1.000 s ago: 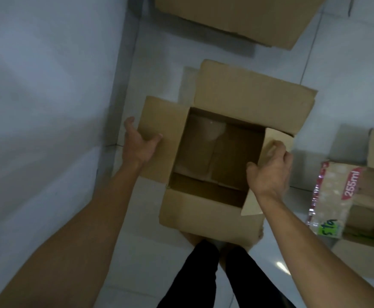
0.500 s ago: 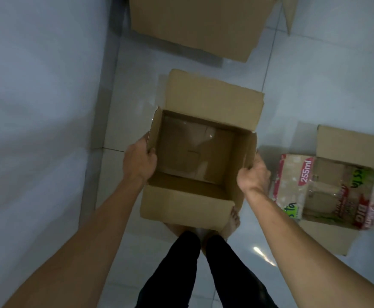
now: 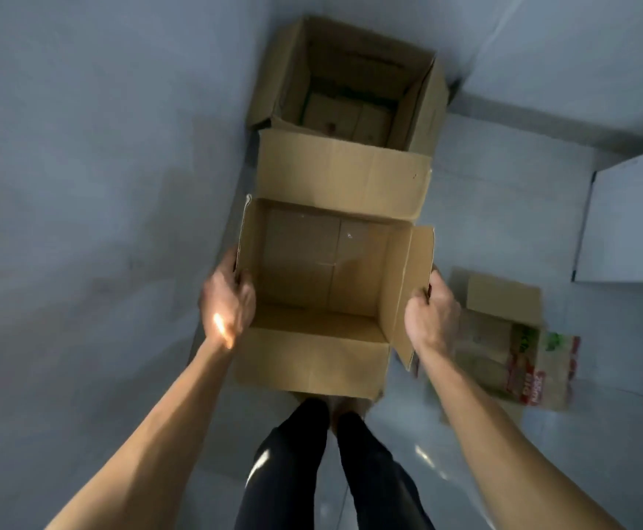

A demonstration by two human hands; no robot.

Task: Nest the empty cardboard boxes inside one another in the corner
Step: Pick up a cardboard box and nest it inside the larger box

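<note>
I hold an empty brown cardboard box (image 3: 323,273), open side up, above the floor in front of my legs. My left hand (image 3: 228,300) grips its left wall. My right hand (image 3: 430,315) grips its right side flap. The far flap stands up and the near flap hangs down. Beyond it, in the corner of the walls, stands a larger open cardboard box (image 3: 354,86) with its top flaps open. A smaller printed box (image 3: 518,346) with red and green labels lies on the floor to the right.
A pale wall (image 3: 102,185) runs close along the left, and a second wall meets it behind the large box. A white panel (image 3: 629,223) stands at the right edge. The floor is pale glossy tile (image 3: 484,223). My legs (image 3: 331,464) in dark trousers are below the held box.
The held box has risen off the floor and its side flaps now stand up. The view has tilted up, so the large corner box now shows its open inside.
</note>
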